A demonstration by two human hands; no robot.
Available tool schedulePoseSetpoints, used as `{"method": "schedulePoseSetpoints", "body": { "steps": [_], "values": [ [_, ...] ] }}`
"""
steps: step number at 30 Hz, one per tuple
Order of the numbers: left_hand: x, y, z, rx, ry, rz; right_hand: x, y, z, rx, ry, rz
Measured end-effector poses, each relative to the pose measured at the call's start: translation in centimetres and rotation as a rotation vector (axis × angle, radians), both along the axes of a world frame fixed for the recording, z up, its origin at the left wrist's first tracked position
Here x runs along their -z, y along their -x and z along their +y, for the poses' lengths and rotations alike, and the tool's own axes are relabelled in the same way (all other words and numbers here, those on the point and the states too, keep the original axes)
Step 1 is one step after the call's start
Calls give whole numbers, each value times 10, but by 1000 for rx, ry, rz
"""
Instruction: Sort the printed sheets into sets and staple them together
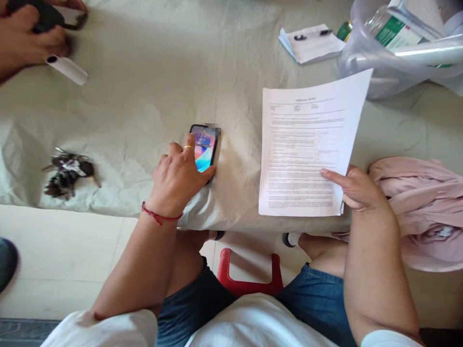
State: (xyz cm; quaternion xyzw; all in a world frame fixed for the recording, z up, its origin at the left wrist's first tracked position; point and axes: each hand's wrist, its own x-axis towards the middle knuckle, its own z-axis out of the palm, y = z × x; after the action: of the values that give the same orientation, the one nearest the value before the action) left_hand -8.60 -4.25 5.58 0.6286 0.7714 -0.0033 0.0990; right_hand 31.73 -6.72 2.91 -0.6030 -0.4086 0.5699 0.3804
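Note:
A lit smartphone [207, 153] lies face up on the cloth-covered table, tilted slightly. My left hand [177, 171], with a ring and a red string bracelet, reaches over its lower left part. The thumb is at the phone's right edge and the index finger at its left side; the other fingertips are hidden beneath the hand. On the right, my right hand [356, 188] holds several printed sheets of paper [300, 149] by their lower right edge, thumb on top. The sheets are raised and curve a little at the right.
A bunch of keys [70, 173] lies at the left. Another person's hand [32, 43] holds a dark object, near a white tube [67, 70]. At back right are a notepad with a pen [313, 43] and a filled plastic basket [383, 77]. Pink cloth [423, 202] sits at the right.

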Motion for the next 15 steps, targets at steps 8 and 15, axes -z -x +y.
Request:
{"method": "schedulePoseSetpoints", "body": {
  "steps": [8,15],
  "values": [
    [-6,5,1,-2,29,-33,13,-12,1,8,37,-131],
    [-19,8,0,0,0,-57,2,-6,2,74,29,-85]
  ]
}}
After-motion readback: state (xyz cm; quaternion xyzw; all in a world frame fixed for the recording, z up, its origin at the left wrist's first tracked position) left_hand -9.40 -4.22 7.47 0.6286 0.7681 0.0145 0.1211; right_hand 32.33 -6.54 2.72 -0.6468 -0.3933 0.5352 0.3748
